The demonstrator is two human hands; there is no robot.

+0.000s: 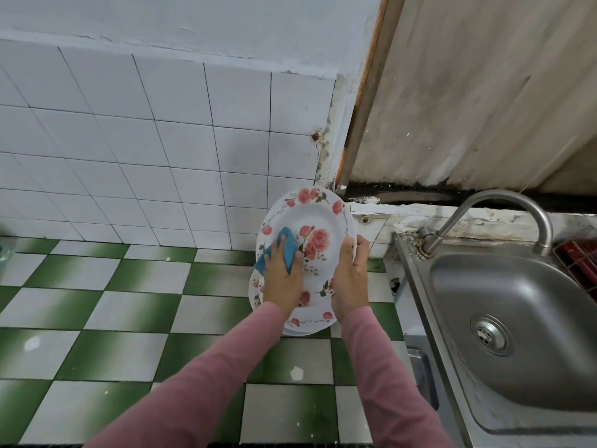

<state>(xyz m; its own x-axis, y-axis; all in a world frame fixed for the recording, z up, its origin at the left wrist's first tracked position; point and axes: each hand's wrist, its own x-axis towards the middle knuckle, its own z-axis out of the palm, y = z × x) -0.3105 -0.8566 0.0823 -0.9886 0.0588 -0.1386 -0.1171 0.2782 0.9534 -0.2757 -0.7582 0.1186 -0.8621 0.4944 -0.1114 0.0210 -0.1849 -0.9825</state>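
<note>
A white plate with pink roses (311, 218) is held tilted up above the green and white tiled counter (129, 305). My right hand (350, 279) grips its right rim, thumb on the front face. My left hand (282, 276) presses a blue cloth (286, 245) against the plate's left side. Under it lies a stack of similar rose plates (303, 324) on the counter, mostly hidden by the held plate and my hands.
A steel sink (504, 321) with a curved tap (504, 202) is at the right, a red rack (578, 260) behind it. White wall tiles (161, 156) back the counter. A worn wooden panel (468, 92) stands at the upper right.
</note>
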